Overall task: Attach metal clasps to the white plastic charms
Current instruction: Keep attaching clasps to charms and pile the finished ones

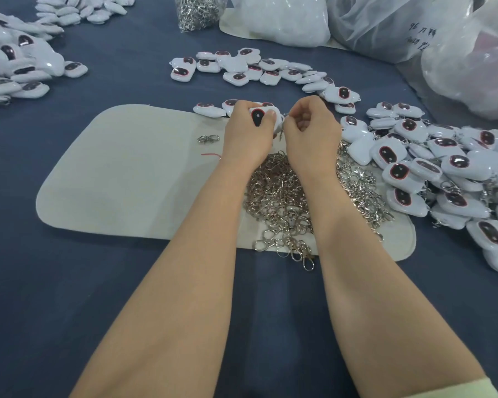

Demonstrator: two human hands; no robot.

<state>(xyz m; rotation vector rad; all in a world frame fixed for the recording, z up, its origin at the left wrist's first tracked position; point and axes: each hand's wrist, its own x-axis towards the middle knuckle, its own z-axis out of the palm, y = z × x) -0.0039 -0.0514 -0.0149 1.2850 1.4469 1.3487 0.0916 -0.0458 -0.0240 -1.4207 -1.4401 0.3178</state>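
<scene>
A white charm [263, 116] with a dark oval face is sitting above the far edge of the pale mat [112, 182], where the left hand [243, 133] is gripping it with fingers and thumb curled round it. The right hand [311, 130] is pinching a clasp [281, 135] against the charm's right side, the two hands nearly touching. A heap of clasps [279, 196] is lying on the mat under the wrists, and a loose clasp [208, 138] left of the hands. A heap of charms [443, 173] is spilling over the mat's right end, and a row of charms [256, 70] is curving beyond it.
</scene>
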